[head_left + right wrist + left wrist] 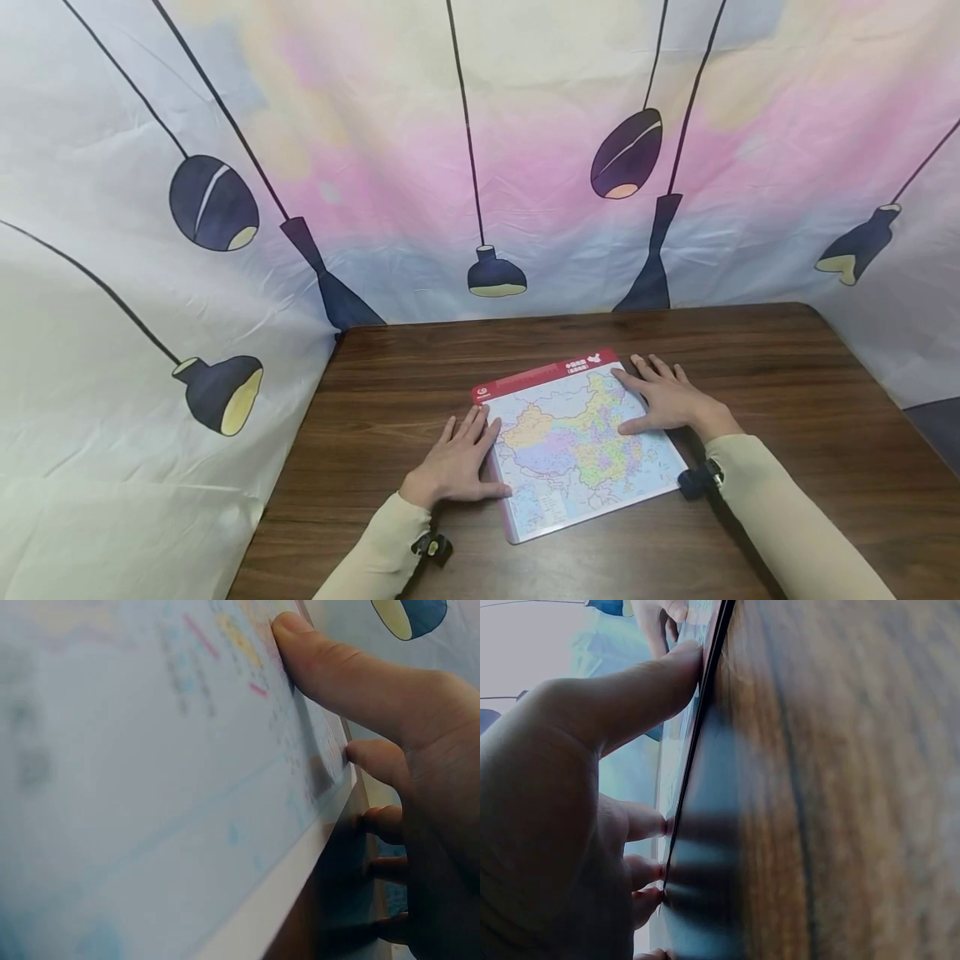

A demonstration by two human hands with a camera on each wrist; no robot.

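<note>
Map board (577,442) lies on dark wooden table (787,392), flat-fingered hands (457,462) flanking, lamp-print cloth (480,150) behind.

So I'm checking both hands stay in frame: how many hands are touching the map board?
2. The left hand lies flat at the left edge of the map board; the right hand rests on its upper right edge, thumb on the map.

Left hand (455,461) and right hand (667,397) rest flat on the map board's (577,442) edges.
</note>
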